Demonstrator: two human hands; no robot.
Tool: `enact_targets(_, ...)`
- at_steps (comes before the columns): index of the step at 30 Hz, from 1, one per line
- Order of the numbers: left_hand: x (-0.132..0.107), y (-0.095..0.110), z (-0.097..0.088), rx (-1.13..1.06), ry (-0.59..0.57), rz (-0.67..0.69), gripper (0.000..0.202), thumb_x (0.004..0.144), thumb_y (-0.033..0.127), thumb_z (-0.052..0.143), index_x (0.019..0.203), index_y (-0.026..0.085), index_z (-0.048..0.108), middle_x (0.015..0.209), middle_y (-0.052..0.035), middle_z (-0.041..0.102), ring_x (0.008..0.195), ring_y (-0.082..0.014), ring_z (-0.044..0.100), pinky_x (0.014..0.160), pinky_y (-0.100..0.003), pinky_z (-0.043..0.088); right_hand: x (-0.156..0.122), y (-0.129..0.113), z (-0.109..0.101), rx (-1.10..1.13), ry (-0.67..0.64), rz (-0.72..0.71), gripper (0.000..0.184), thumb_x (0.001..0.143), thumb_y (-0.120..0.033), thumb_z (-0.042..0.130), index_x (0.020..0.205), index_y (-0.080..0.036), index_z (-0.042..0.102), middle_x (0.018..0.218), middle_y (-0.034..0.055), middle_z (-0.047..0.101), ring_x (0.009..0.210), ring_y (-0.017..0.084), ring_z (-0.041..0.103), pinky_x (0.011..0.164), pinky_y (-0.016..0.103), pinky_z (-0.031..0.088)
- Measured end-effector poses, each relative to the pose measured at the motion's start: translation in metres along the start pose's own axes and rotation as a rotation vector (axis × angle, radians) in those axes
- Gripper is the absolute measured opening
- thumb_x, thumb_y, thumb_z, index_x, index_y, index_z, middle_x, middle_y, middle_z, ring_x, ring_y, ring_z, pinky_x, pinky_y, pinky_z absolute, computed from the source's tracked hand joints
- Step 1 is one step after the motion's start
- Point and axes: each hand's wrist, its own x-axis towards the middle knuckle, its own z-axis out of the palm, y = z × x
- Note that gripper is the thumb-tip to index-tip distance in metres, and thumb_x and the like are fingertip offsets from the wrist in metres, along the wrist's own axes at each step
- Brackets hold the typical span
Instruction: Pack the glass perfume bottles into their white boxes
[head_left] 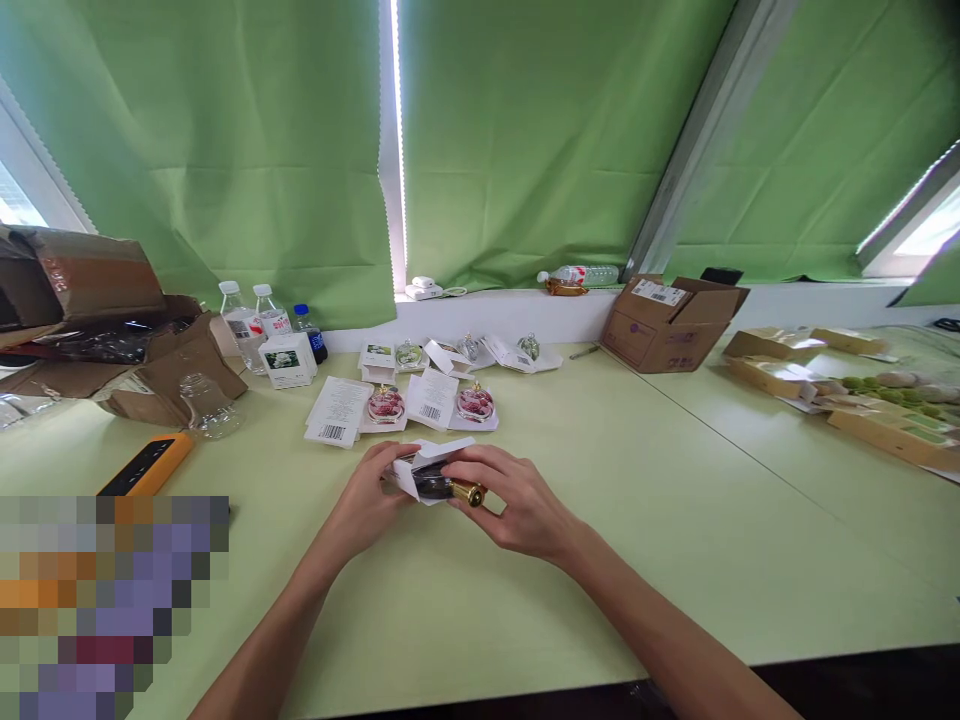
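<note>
The left hand (366,503) and right hand (517,498) are angling inward, fingers (484,468) wrapping a gold-capped perfume bottle (439,484) half inside a white carton (424,462).

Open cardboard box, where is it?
In the head view, the open cardboard box stands at the far table edge, right of the small glass bottles, below the green curtain.

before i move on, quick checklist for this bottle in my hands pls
Left hand gripping the white carton: ok.
Right hand over the dark bottle: ok.
Bottle fully inside the carton: not ok, the gold cap sticks out.
Bottle's label: cannot tell, the hands and carton hide it.
Pink perfume bottles upright on white cards, apart from the hands: ok.
</note>
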Motion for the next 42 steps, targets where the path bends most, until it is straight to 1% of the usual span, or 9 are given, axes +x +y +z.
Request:
enact_targets(7, -0.001, 0.001, 0.0, -0.002, 0.005, -0.008, 0.047, 0.07, 0.023, 0.07, 0.116, 0.025, 0.061, 0.121, -0.0081, 0.057, 0.109, -0.0233, 0.055, 0.092, -0.039, 0.045, 0.0, -0.001, 0.002, 0.074, 0.005, 0.016, 0.033, 0.086, -0.024, 0.06, 0.119, -0.024, 0.057, 0.113, 0.0095, 0.062, 0.097, 0.019, 0.063, 0.077, 0.031, 0.056)
enact_targets(12, 0.0, -0.001, 0.001, 0.002, 0.0, 0.005, 0.049, 0.07, 0.021, 0.07, 0.117, 0.025, 0.06, 0.121, -0.0083, 0.057, 0.109, -0.0234, 0.055, 0.092, -0.038, 0.045, 0.0, -0.003, 0.0, 0.107, -0.003, 0.03, 0.035, 0.086, -0.025, 0.06, 0.12, -0.022, 0.056, 0.113, 0.0099, 0.062, 0.104, 0.021, 0.061, 0.084, 0.034, 0.055)
enact_targets(17, -0.001, -0.001, 0.0, 0.0, -0.01, -0.022, 0.049, 0.071, 0.019, 0.067, 0.119, 0.026, 0.059, 0.123, -0.008, 0.056, 0.109, -0.023, 0.056, 0.093, -0.039, 0.045, 0.001, -0.007, -0.005, 0.169, 0.013, 0.026, 0.038, 0.082, -0.03, 0.064, 0.117, -0.02, 0.054, 0.108, 0.0108, 0.065, 0.1, 0.023, 0.062, 0.085, 0.037, 0.054)
enact_targets(21, -0.001, -0.001, -0.001, 0.003, -0.014, -0.018, 0.05, 0.07, 0.02, 0.068, 0.118, 0.026, 0.059, 0.123, -0.0075, 0.056, 0.111, -0.0232, 0.055, 0.093, -0.039, 0.045, 0.001, -0.007, -0.008, 0.252, 0.011, 0.009, 0.028, 0.085, -0.023, 0.055, 0.113, -0.018, 0.058, 0.107, 0.0119, 0.065, 0.096, 0.022, 0.064, 0.08, 0.035, 0.056)
enact_targets(23, -0.001, -0.001, -0.002, 0.005, -0.019, -0.016, 0.049, 0.07, 0.022, 0.068, 0.118, 0.026, 0.059, 0.124, -0.0077, 0.056, 0.111, -0.0232, 0.055, 0.094, -0.039, 0.045, 0.002, -0.007, -0.009, 0.274, 0.023, 0.005, 0.028, 0.087, -0.019, 0.05, 0.114, -0.019, 0.059, 0.108, 0.0115, 0.065, 0.098, 0.022, 0.063, 0.082, 0.035, 0.056)
enact_targets(26, -0.001, -0.001, -0.001, 0.0, -0.025, -0.022, 0.049, 0.071, 0.022, 0.068, 0.119, 0.026, 0.059, 0.124, -0.0077, 0.055, 0.11, -0.0227, 0.055, 0.094, -0.039, 0.044, 0.002, -0.006, -0.008, 0.283, 0.039, 0.004, 0.029, 0.088, -0.017, 0.05, 0.115, -0.02, 0.06, 0.107, 0.011, 0.066, 0.099, 0.022, 0.063, 0.085, 0.037, 0.054)
enact_targets(29, -0.001, 0.0, -0.001, 0.002, -0.027, -0.026, 0.049, 0.071, 0.02, 0.067, 0.119, 0.027, 0.059, 0.123, -0.0073, 0.054, 0.109, -0.0224, 0.055, 0.093, -0.038, 0.046, 0.002, -0.006, -0.005, 0.305, 0.057, 0.005, 0.029, 0.088, -0.016, 0.053, 0.115, -0.02, 0.063, 0.109, 0.0114, 0.063, 0.096, 0.021, 0.063, 0.082, 0.035, 0.055)
enact_targets(34, -0.002, 0.003, -0.001, 0.007, -0.024, -0.028, 0.049, 0.07, 0.018, 0.066, 0.117, 0.027, 0.059, 0.122, -0.0072, 0.054, 0.109, -0.0224, 0.056, 0.091, -0.037, 0.047, 0.002, -0.005, -0.002, 0.309, 0.056, 0.023, 0.028, 0.087, -0.017, 0.055, 0.114, -0.02, 0.064, 0.095, 0.0096, 0.062, 0.084, 0.019, 0.061, 0.071, 0.033, 0.055)
enact_targets(42, -0.001, -0.001, -0.001, 0.029, -0.028, -0.023, 0.048, 0.07, 0.023, 0.069, 0.117, 0.026, 0.059, 0.124, -0.0072, 0.054, 0.108, -0.0224, 0.057, 0.093, -0.037, 0.046, 0.001, -0.005, 0.002, 0.281, -0.001, 0.075, 0.022, 0.087, -0.019, 0.058, 0.108, -0.018, 0.063, 0.085, 0.0063, 0.065, 0.074, 0.016, 0.058, 0.067, 0.03, 0.05)
